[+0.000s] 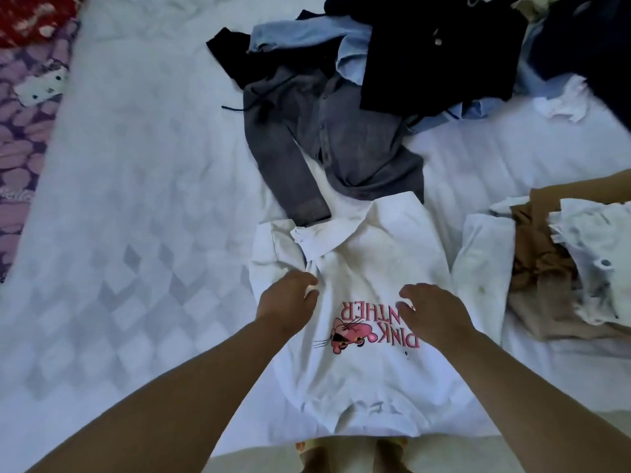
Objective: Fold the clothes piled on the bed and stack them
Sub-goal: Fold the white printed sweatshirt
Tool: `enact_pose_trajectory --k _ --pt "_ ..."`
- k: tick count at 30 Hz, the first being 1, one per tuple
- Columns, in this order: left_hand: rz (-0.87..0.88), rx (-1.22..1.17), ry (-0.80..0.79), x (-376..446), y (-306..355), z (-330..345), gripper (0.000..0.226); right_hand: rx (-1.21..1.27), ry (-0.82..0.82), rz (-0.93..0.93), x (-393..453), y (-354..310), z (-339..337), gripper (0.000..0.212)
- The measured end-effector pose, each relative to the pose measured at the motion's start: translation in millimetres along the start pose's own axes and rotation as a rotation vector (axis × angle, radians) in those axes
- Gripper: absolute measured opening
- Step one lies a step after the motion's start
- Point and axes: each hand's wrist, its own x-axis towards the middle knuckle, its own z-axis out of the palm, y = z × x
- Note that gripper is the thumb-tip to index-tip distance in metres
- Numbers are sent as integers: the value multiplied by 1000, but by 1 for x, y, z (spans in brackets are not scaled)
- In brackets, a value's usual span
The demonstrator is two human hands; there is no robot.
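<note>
A white sweatshirt point(368, 370) with a pink cartoon print lies spread on the bed's front edge, print upside down to me. My left hand point(288, 297) pinches a fold of its fabric near the left side. My right hand point(432, 310) hovers over or rests on the print's right end, fingers curled loosely, holding nothing that I can see. Behind the sweatshirt lies a grey button shirt point(345, 141), partly under a pile of dark and light-blue clothes point(426, 52).
A small heap of tan and white clothes point(560, 268) sits at the right. The white patterned bedsheet point(136, 199) stretches left. A purple cartoon blanket point(24, 107) lies at the far left edge. My feet show below the bed edge.
</note>
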Motion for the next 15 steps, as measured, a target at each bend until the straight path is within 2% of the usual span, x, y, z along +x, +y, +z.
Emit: enact_pose_trajectory --k 4,6,9,13,15 --pt "129 51 160 46 13 4 32 19 100 -73 47 -7 -11 31" --pt "58 76 191 67 16 12 40 48 157 -127 72 -10 -13 31" --pt "-142 102 257 95 18 30 51 86 224 -175 112 -8 -13 38" --pt "-269 -186 442 118 11 44 35 117 390 -137 156 3 -11 51" --pt "-259 -341 504 124 7 42 26 102 397 -111 175 13 -15 57"
